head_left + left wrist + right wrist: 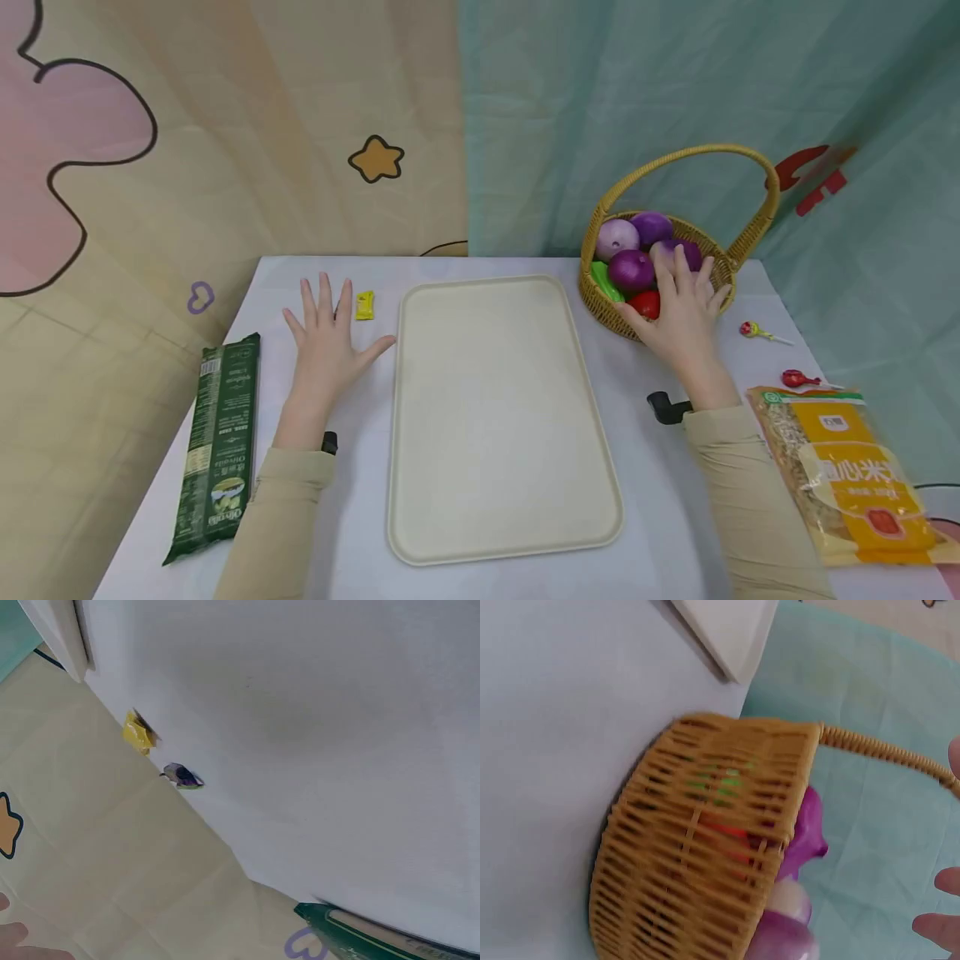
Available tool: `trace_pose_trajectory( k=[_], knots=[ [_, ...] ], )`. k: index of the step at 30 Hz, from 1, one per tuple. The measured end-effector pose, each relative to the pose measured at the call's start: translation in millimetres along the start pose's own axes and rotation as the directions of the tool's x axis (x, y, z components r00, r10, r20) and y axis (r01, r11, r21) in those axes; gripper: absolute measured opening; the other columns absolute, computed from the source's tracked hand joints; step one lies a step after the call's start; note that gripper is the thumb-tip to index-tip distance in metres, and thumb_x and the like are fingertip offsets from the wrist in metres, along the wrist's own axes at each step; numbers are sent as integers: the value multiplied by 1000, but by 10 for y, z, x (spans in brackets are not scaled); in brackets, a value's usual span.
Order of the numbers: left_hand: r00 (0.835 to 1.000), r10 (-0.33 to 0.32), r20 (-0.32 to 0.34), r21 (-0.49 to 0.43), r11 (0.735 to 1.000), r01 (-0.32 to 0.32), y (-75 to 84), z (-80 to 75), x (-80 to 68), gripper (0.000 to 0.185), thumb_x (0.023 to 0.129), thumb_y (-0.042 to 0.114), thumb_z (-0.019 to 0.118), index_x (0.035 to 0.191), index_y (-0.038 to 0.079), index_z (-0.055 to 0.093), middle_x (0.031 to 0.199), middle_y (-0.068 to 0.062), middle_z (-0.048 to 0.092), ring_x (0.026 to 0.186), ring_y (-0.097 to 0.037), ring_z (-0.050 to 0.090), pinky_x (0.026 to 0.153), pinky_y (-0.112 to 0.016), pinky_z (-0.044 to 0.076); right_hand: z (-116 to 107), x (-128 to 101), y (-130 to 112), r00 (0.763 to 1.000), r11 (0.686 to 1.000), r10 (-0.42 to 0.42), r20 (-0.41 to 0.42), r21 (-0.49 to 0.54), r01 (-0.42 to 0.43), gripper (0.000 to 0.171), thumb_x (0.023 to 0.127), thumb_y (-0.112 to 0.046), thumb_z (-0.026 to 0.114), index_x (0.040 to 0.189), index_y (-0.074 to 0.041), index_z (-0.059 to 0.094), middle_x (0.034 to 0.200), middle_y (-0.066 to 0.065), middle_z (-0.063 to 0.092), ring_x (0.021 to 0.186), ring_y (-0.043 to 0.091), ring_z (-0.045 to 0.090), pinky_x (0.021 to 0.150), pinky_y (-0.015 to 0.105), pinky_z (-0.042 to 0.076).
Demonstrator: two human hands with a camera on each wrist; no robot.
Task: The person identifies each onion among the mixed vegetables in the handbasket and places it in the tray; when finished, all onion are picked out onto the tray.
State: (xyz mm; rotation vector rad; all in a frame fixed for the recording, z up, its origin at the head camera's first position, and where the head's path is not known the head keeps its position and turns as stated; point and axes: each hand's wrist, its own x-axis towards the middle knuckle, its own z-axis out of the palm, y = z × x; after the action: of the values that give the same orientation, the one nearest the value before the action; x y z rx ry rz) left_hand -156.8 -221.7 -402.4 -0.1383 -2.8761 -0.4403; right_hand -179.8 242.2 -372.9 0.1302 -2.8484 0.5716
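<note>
My left hand (pixel 322 354) is held with fingers spread above the table's left part, holding nothing. Just beyond its fingertips is a yellow wrapped candy (pixel 364 305); a purple wrapped candy (pixel 182 776) shows in the left wrist view, mostly behind the hand in the head view. My right hand (pixel 682 325), fingers spread, overlaps the front right of a wicker basket (pixel 600 305) in the head view. Inside the basket are several purple onions (pixel 632 270), a red round item (pixel 645 304) and something bright green (pixel 606 282). The right hand hides part of the contents.
A beige rectangular tray (pixel 502 417) lies between the arms. A green pasta packet (pixel 217 442) lies along the left edge. To the right are a yellow-wrapped lollipop (pixel 756 330), a red lollipop (pixel 799 378) and an orange food bag (pixel 851 475). Curtains (pixel 315 108) hang behind.
</note>
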Motion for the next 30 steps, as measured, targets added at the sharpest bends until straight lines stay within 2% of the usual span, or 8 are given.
trace_pose_trajectory(
  k=[6,12,16,21,25,28,30],
  knots=[
    [999,-27,-17,-54,998,26,-101,60,-105,104,83,52,71,157,5,15,162,-28,0,149,-48,-6,111,-75,-1,-62,-7,224,998,996,66,7,59,-67,92,92,-51,60,156,-3,16,163,25,1,145,54,-15,104,80,-7],
    [999,-33,-20,-33,999,32,-164,109,-176,97,84,49,72,154,2,25,160,-31,10,148,-50,2,110,-77,5,-82,-13,482,988,986,152,26,71,-153,89,93,-47,58,155,1,16,161,30,2,145,57,-6,105,80,-4],
    [1000,-25,-17,-35,999,25,-176,136,-198,91,84,47,72,151,0,32,157,-33,18,145,-53,10,109,-76,11,-54,-20,600,981,976,193,29,101,-195,88,94,-46,57,155,1,16,160,32,6,144,58,6,107,78,6],
    [999,-29,38,-82,996,32,-145,175,-202,85,88,43,70,150,-1,33,157,-31,18,142,-53,14,108,-74,19,-8,-11,711,975,961,221,11,168,-219,88,94,-45,60,155,1,17,157,34,16,140,55,22,111,69,23],
    [995,-30,95,-90,995,38,-88,225,-225,81,90,41,68,150,-1,34,157,-30,19,141,-52,17,106,-73,24,25,13,798,973,953,232,17,197,-231,89,93,-44,61,155,2,16,155,35,19,140,53,23,112,68,23],
    [984,-38,173,-96,994,56,-58,257,-265,75,92,39,66,149,0,36,155,-30,24,140,-52,21,105,-72,28,64,59,826,970,950,240,40,196,-243,90,93,-44,62,155,3,16,155,35,20,140,53,23,111,68,23],
    [968,-52,245,-116,990,82,-43,265,-287,71,94,36,64,149,0,37,152,-31,29,137,-52,26,105,-69,32,96,100,823,967,949,248,60,187,-255,91,93,-45,62,155,2,14,155,34,21,139,53,25,110,70,24]
  ],
)
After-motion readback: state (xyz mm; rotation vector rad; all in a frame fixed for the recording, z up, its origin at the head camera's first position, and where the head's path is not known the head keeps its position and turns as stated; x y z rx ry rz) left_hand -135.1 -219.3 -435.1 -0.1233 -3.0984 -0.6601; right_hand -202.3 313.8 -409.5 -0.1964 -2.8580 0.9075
